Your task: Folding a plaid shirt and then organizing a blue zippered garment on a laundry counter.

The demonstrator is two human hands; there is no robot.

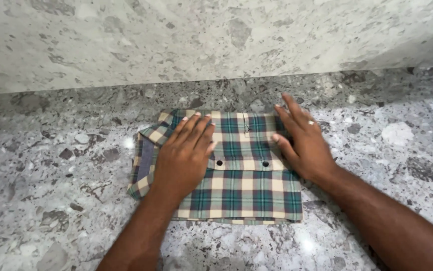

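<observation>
Hiding shirt [236, 175] middle: flat hands [186, 153]

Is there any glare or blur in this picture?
Head view: bright glare spots on the polished stone counter, left of and below the folded plaid shirt; soft shadows under both forearms; left hand and right hand look sharp, overall slightly soft.

No packages, labels, signs or screens show anywhere here. Nothing of that kind lies by either hand, near or far.
</observation>
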